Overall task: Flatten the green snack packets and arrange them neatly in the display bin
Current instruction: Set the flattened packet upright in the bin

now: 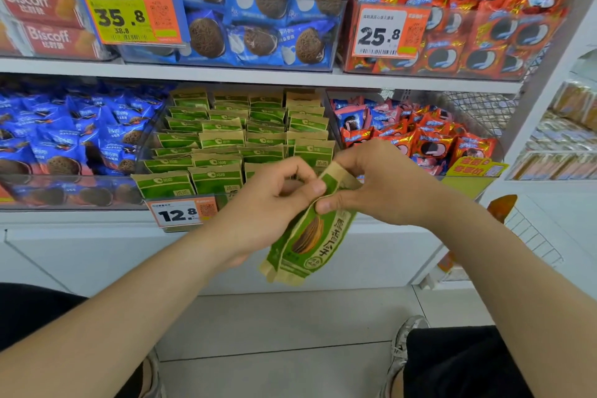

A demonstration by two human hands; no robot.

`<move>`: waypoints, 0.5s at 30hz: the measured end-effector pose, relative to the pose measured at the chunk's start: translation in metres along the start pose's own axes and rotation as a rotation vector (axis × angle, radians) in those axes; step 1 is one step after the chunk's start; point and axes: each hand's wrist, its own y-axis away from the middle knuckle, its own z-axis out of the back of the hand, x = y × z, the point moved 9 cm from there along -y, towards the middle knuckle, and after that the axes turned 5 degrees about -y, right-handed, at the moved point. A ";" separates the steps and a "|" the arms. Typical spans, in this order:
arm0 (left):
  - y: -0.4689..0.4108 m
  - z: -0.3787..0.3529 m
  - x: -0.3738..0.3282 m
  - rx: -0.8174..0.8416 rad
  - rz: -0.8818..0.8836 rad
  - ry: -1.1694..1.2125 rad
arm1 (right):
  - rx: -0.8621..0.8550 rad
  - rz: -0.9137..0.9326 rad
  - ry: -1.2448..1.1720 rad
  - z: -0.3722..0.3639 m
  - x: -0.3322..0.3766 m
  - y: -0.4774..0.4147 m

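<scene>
One green and tan snack packet (pixel 305 236) hangs tilted in front of the lower shelf, below the display bin. My left hand (pixel 274 200) pinches its upper part from the left. My right hand (pixel 378 184) pinches the same top end from the right, thumb on the front. The clear display bin (pixel 181 195) on the lower shelf holds several rows of matching green packets (pixel 232 139) standing upright. Its front right part is hidden behind my hands.
Blue cookie packets (pixel 74 142) fill the bin to the left; red and pink ones (pixel 420 139) fill the bin to the right. A 12.8 price tag (pixel 181 212) hangs on the bin's front. An upper shelf (pixel 258 73) carries more bins. White floor lies below.
</scene>
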 end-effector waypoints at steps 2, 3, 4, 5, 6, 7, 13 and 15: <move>0.001 -0.003 0.003 0.016 0.049 -0.039 | -0.024 0.019 -0.005 0.002 -0.004 0.000; 0.002 -0.004 0.004 0.038 0.096 -0.037 | -0.041 0.036 -0.003 0.004 -0.004 0.000; 0.004 -0.006 0.006 0.085 0.143 -0.034 | -0.058 0.042 0.003 0.007 -0.003 0.001; 0.006 -0.009 0.007 0.154 0.175 -0.034 | -0.080 0.045 0.026 0.012 -0.003 0.002; 0.007 -0.014 0.008 0.237 0.177 -0.048 | -0.104 0.043 0.062 0.017 -0.003 0.003; 0.008 -0.019 0.009 0.319 0.170 -0.063 | -0.127 0.046 0.112 0.023 -0.004 0.003; 0.000 -0.011 0.016 0.254 0.153 -0.015 | -0.409 -0.007 0.202 0.056 -0.008 0.007; -0.006 0.000 0.013 0.135 0.123 0.015 | -0.445 -0.089 -0.042 0.062 -0.017 0.008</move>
